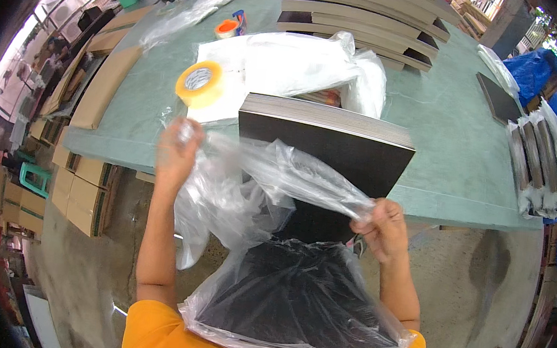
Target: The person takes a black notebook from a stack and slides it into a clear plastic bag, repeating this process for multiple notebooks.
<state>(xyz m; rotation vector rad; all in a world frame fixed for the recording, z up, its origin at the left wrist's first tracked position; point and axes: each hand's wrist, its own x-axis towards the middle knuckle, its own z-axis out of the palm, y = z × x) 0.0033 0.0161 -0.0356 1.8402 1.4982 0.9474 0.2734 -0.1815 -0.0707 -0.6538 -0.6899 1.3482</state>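
Head view looks straight down on a person in an orange shirt pulling a clear plastic bag [272,173] over a thick stack of black sheets [334,146], which juts off the near edge of the green table [452,156] toward the person's chest. The left hand [176,152] is closed tight on a bunched corner of the film, up near the stack's left corner; the right hand [383,226] is closed too, pinching a stretched strip of the film just below the stack's right side. A second portion of plastic, already around black sheets, rests against the person's front at the lower edge of the view — I cannot tell whether it is the same bag or another one. The risk I see is the film: it is thin and drawn taut over the stack's sharp corners, and a hard tug could split it there. The stack also overhangs the table a good way, so a sideways pull may skew the sheets or tip them off the edge. A roll of yellowish tape [199,82] sits near the left hand on a white bag [288,65] — a wide swing of that elbow could knock it away. More wrapped bundles [544,164] lie well apart at the right.
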